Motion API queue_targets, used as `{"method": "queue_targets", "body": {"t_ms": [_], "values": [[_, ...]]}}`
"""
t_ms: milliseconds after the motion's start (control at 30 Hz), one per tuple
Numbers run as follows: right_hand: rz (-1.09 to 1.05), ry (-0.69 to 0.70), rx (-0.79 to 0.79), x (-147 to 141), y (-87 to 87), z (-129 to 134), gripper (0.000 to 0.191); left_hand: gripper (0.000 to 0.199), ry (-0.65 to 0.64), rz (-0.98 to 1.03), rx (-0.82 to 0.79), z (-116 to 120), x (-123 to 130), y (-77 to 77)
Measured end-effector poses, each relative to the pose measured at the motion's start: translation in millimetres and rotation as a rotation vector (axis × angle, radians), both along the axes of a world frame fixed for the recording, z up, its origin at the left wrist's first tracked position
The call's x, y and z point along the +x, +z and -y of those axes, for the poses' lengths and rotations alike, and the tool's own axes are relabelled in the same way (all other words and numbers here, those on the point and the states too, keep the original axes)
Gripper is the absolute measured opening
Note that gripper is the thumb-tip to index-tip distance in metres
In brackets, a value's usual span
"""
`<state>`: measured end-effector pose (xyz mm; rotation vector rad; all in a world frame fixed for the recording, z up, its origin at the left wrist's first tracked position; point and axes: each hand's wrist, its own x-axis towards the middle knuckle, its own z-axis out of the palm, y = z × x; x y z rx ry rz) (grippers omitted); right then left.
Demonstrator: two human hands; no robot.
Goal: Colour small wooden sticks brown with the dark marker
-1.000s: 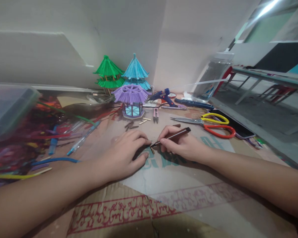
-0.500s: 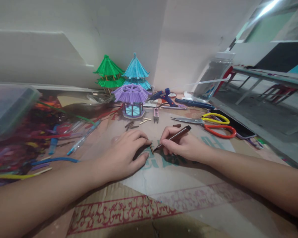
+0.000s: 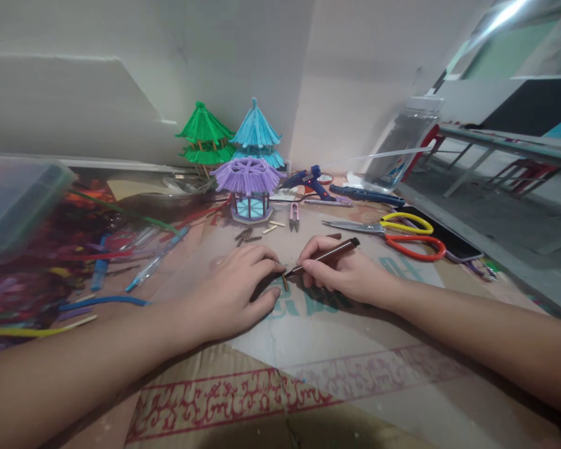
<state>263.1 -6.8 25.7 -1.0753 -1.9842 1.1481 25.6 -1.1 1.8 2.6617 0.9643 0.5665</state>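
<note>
My right hand (image 3: 330,265) grips a brown marker (image 3: 335,251) like a pen. Its dark tip touches or is very close to the upper end of a small wooden stick (image 3: 286,284), partly brown. My left hand (image 3: 243,284) lies on the table, its fingertips pressing at that end of the stick, the thumb bent just left of it. Beyond the left hand lie several short brown sticks (image 3: 246,237) and a few pale sticks (image 3: 272,227). A brown marker cap (image 3: 333,236) appears behind my right hand. A purple-roofed model pavilion (image 3: 250,181) stands farther back.
Green (image 3: 203,134) and blue model pavilions (image 3: 256,131) stand by the wall. Rightward are pink snips (image 3: 294,215), a glue gun (image 3: 311,181), scissors (image 3: 414,236), a phone (image 3: 453,240) and a clear jar (image 3: 404,146). A plastic box (image 3: 23,206) and pipe cleaners (image 3: 105,302) crowd the left.
The marker tip has moved slightly left and up along the stick, from its near end to its far end. The stick has shifted a little; my left hand has stayed nearly still.
</note>
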Motion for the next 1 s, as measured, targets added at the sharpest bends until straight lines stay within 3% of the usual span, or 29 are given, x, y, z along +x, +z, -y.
{"method": "queue_targets", "body": {"t_ms": [467, 767, 1000], "values": [[0.020, 0.042, -0.018, -0.7, 1.1, 0.5, 0.013, 0.028, 0.008, 0.011, 0.016, -0.8, -1.1, -1.9], [-0.029, -0.079, 0.021, 0.4, -0.3, 0.5, 0.013, 0.042, -0.064, -0.036, 0.041, -2.1, -1.0, -1.6], [-0.034, -0.118, 0.010, 1.2, -0.1, 0.1, 0.013, 0.053, 0.003, 0.022, 0.004, -0.9, -2.1, -6.0]]}}
